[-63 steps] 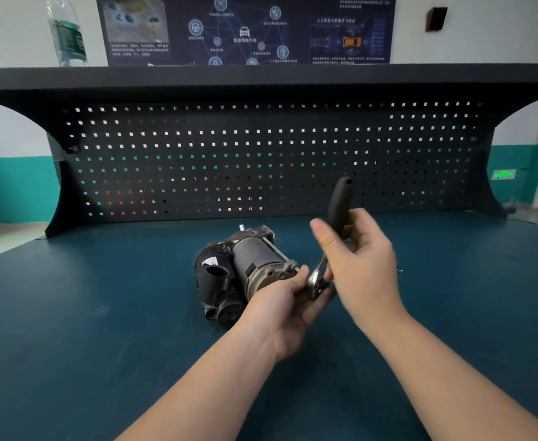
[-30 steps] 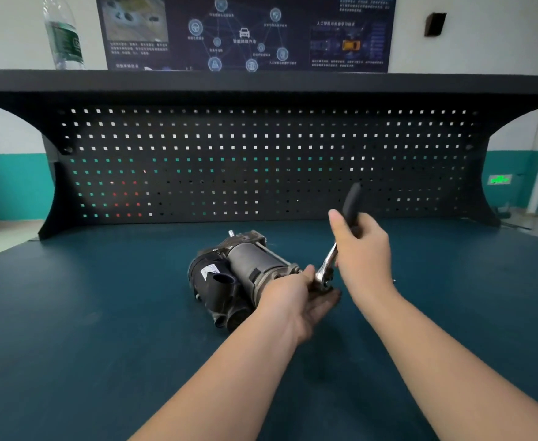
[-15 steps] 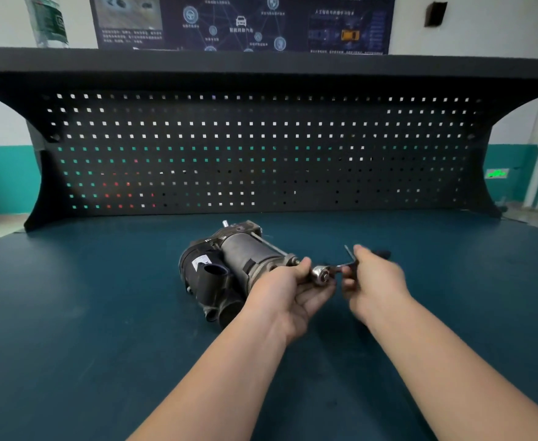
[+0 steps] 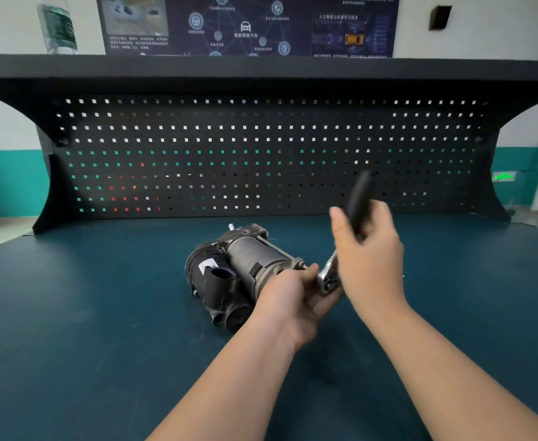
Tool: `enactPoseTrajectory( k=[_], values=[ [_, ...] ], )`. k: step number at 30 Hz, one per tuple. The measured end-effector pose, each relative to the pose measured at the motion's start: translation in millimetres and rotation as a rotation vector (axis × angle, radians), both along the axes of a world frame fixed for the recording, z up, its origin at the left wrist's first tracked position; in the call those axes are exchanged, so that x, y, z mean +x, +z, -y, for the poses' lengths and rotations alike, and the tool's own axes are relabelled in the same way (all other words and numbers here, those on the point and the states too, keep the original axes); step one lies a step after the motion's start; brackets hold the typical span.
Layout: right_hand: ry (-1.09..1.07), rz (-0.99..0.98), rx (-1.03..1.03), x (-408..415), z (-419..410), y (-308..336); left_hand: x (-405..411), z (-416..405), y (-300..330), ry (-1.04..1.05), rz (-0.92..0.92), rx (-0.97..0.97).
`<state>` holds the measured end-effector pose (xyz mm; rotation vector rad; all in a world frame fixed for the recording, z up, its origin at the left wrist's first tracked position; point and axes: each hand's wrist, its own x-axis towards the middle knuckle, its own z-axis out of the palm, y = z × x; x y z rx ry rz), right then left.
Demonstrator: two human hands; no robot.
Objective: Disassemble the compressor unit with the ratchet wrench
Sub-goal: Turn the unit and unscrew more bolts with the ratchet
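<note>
The compressor unit, a grey metal cylinder with black plastic parts, lies on its side on the dark teal bench top. My left hand grips its near right end and cups the chrome head of the ratchet wrench, which sits at that end. My right hand grips the wrench's black handle, which points up and away and looks blurred.
A black pegboard back panel with a shelf on top closes the far edge of the bench. A plastic water bottle stands on the shelf at the left. A poster hangs on the wall behind.
My right hand has swung the wrench handle from lying low and to the right back up to a steep upright angle. The left hand stays on the compressor's end.
</note>
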<state>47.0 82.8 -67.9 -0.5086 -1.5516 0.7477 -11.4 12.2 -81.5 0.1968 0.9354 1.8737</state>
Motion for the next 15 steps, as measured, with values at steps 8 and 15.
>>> enactPoseTrajectory(
  k=[8, 15],
  values=[
    [0.282, -0.441, -0.989, 1.8, -15.1, -9.9, 3.6, -2.5, 0.7, 0.003, 0.013, 0.002],
    [0.133, 0.139, 0.335, -0.8, 13.5, 0.8, -0.5, -1.5, 0.3, -0.024, -0.049, -0.009]
  ],
)
